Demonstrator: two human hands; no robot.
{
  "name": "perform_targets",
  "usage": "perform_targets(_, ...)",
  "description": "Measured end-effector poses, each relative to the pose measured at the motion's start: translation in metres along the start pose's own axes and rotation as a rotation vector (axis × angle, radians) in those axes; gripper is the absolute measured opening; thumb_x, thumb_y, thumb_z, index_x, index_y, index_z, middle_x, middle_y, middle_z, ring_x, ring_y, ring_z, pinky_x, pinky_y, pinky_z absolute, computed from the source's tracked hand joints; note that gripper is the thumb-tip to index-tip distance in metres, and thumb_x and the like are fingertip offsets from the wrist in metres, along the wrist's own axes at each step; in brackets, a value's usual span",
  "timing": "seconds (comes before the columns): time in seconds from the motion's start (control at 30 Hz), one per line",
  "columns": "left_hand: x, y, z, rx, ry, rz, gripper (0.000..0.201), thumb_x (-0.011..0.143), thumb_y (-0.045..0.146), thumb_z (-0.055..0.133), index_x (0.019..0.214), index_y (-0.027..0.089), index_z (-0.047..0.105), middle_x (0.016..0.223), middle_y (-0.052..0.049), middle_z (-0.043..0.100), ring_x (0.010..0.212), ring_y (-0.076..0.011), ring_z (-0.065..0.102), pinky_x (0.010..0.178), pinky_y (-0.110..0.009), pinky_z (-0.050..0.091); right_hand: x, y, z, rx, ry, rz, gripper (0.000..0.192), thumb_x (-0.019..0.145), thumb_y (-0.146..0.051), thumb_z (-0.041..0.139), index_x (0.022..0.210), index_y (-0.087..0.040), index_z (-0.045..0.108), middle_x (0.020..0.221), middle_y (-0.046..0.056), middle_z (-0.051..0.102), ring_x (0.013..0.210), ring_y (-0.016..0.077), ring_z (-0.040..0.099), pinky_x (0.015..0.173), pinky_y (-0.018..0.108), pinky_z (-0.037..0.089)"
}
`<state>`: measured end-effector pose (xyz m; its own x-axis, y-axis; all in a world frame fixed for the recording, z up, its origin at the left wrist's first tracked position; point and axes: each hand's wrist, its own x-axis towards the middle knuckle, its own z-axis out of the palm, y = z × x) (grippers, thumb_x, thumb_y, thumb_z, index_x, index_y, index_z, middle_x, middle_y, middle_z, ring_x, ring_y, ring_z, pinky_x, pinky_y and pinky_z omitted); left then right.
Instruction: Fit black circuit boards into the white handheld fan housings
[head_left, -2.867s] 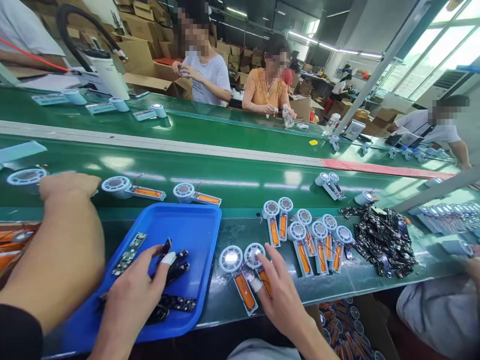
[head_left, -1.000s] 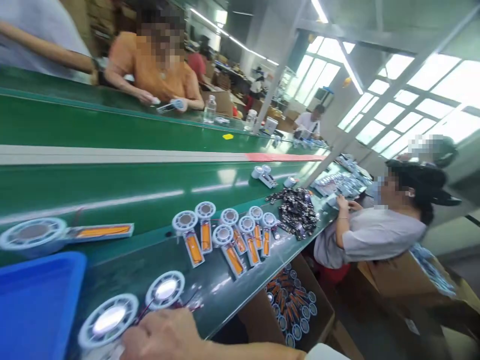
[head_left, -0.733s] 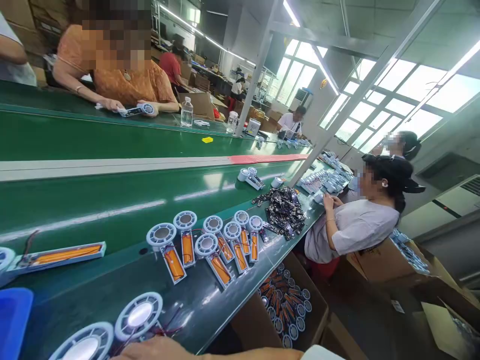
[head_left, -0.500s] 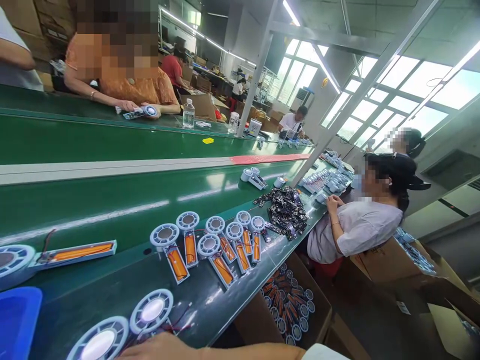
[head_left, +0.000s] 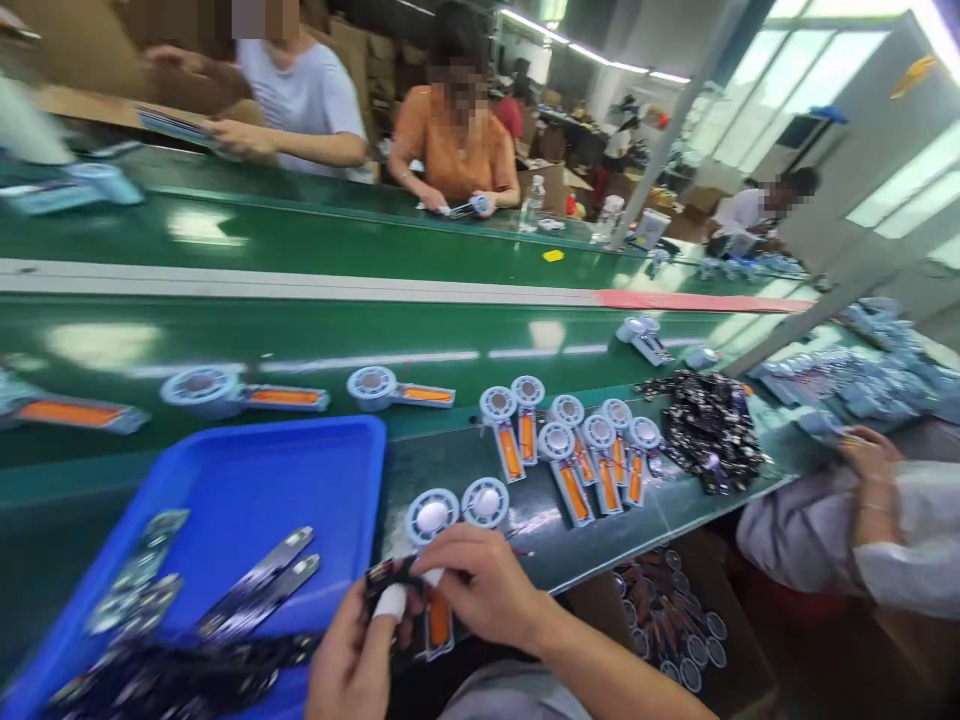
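- Since half a second ago the view has swung back down and left, so both hands and the blue tray (head_left: 247, 480) show again; before, only the right hand's edge was in sight.
- Left hand (head_left: 358, 660), low at the bottom edge, has its fingers curled, a white-capped fingertip pinching the near end of a dark circuit strip (head_left: 384, 575).
- Right hand (head_left: 480, 585) is cupped, fingers bent down over a fan part (head_left: 433, 560); its round white head pokes out just above the fingers and its orange battery (head_left: 439, 622) shows below them, between the two hands.
- Both hands are closed about this one piece, just above the counter (head_left: 465, 460) edge.
- A second round fan head (head_left: 486, 500) lies on the counter right beyond the right hand.
- Left of the hands, the tray holds more dark strips (head_left: 259, 585), blurred.
- Farther out and to the right, a cluster of fan parts (head_left: 574, 445) with orange batteries lies in rows, with a heap of dark boards (head_left: 709, 425) beyond it.
- On the belt (head_left: 300, 335) beyond the tray, two more fan parts lie apart.
- At the far right a co-worker's hand (head_left: 866, 450) rests near the counter edge.
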<state>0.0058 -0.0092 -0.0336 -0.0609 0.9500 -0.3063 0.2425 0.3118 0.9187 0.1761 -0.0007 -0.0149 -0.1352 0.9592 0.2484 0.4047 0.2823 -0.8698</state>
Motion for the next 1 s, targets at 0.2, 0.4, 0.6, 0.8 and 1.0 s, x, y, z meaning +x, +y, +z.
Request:
perform_targets(0.2,-0.004,0.033,0.006,0.044,0.072,-0.028,0.058,0.07,0.063,0.058,0.099,0.015,0.075,0.066,-0.002,0.068,0.056,-0.0189,0.056,0.058,-0.03,0.051,-0.002,0.0,-0.009,-0.077,-0.047,-0.078,0.043,0.091,-0.008,0.053,0.133,-0.021,0.055,0.099,0.004,0.074,0.086,0.0168,0.066,0.082,0.029,0.054)
perform_targets(0.4,-0.002,0.039,0.01,0.072,-0.077,-0.003,0.047,0.072,0.06,0.06,0.083,0.016,0.074,0.066,-0.001,0.068,0.06,-0.0189,0.057,0.059,-0.029,0.049,-0.001,-0.002,-0.016,-0.425,-0.152,-0.35,0.044,0.097,-0.007,0.044,0.14,-0.016,0.043,0.1,0.009,0.073,0.086,0.0207,0.063,0.076,0.031,0.053)
perform_targets(0.6,-0.001,0.044,0.015,0.042,-0.015,-0.017,0.041,0.069,0.055,0.06,0.075,0.016,0.071,0.053,0.003,0.055,0.051,-0.0149,0.046,0.049,-0.025,0.04,0.0,-0.01,-0.02,-0.411,-0.179,-0.25,0.041,0.092,-0.004,0.047,0.131,-0.018,0.051,0.107,0.009,0.072,0.093,0.0218,0.063,0.082,0.034,0.054)
perform_targets(0.8,-0.004,0.039,0.019,0.022,0.058,-0.045,0.044,0.068,0.056,0.062,0.08,0.016,0.073,0.049,0.004,0.052,0.048,-0.0151,0.046,0.049,-0.026,0.042,-0.005,0.0,-0.016,-0.299,-0.184,-0.153,0.027,0.098,-0.01,0.052,0.119,-0.021,0.063,0.108,0.008,0.071,0.096,0.0208,0.063,0.083,0.033,0.054)
perform_targets(1.0,-0.004,0.027,0.018,0.003,0.1,-0.024,0.046,0.073,0.056,0.062,0.097,0.017,0.068,0.077,-0.005,0.071,0.059,-0.0194,0.061,0.056,-0.03,0.051,-0.007,0.006,-0.01,-0.344,-0.099,-0.203,0.025,0.096,-0.008,0.052,0.112,-0.02,0.067,0.1,0.008,0.068,0.088,0.0202,0.06,0.077,0.032,0.053)
